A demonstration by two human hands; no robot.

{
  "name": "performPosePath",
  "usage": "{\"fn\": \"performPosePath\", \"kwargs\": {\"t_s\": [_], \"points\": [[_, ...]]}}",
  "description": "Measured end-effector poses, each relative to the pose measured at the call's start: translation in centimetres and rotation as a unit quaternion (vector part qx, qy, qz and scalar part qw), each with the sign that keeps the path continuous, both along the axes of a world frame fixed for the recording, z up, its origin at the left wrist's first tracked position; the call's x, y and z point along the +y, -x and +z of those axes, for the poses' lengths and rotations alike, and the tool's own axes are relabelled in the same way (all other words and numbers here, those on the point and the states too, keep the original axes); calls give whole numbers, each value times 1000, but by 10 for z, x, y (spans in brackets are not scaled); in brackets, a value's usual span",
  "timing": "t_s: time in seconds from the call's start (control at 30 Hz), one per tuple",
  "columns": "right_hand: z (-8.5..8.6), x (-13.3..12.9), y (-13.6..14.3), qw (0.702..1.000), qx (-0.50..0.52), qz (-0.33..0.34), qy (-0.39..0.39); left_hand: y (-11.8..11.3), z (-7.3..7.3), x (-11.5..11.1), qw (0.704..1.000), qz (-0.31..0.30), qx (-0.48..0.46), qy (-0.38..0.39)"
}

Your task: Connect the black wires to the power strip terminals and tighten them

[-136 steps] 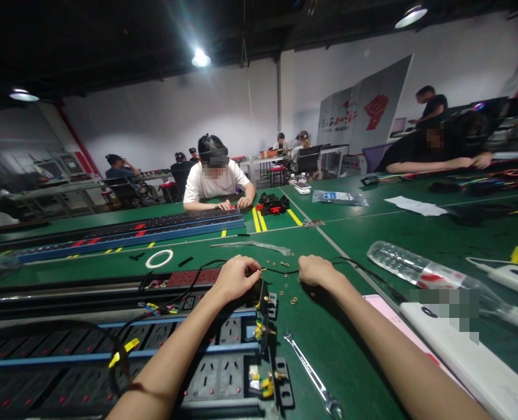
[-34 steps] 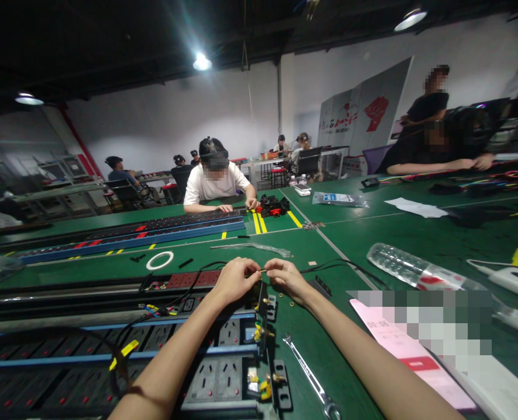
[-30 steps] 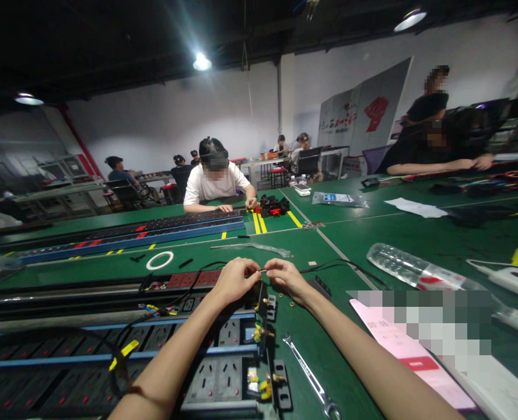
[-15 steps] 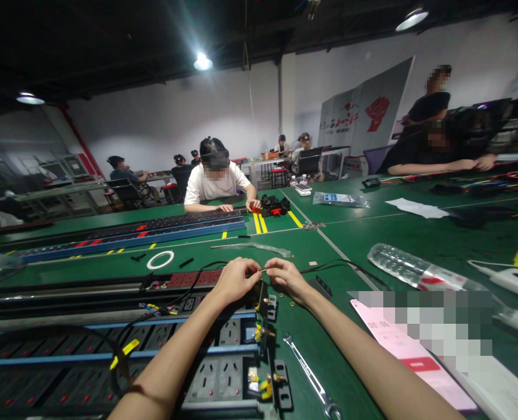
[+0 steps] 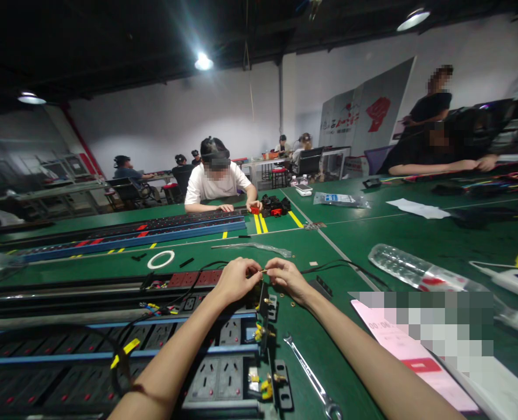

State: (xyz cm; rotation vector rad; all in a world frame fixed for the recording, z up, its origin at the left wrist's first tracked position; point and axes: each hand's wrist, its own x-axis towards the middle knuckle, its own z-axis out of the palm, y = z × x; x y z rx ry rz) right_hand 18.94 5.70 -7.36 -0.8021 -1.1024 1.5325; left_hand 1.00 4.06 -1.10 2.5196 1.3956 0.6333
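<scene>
My left hand (image 5: 237, 280) and my right hand (image 5: 291, 281) meet fingertip to fingertip above the end of the nearest socket strips. Both pinch a small thin brass-coloured piece (image 5: 265, 270), too small to make out exactly. Under them are black power socket strips (image 5: 215, 376) with blue edges, lying side by side. Their right ends carry black end brackets (image 5: 284, 384) with brass bolts, and yellow-green wires show beside these. A combination wrench (image 5: 310, 373) lies on the green table right of the brackets. Small brass nuts or washers (image 5: 293, 304) are scattered below my right hand.
Across the table, a co-worker (image 5: 217, 186) in a white shirt works at another strip (image 5: 132, 236). A white ring (image 5: 160, 259) lies beyond my strips. To my right are a plastic bottle (image 5: 410, 271), a pink-screened phone (image 5: 394, 344) and a white power strip (image 5: 508, 280). A black cable (image 5: 344, 263) runs right.
Both hands keep their pinch on the small brass-coloured piece at the same place. The whole view has shifted very slightly; nothing else has visibly moved.
</scene>
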Motion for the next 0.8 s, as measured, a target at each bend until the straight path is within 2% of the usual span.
{"fn": "performPosePath", "kwargs": {"t_s": [0.3,0.8], "points": [[-3,3,1,1000,-3,-7,6,0,1,-1,1000,2,2,0],[2,0,1,1000,-19,1,10,-1,4,-2,1000,3,3,6]]}}
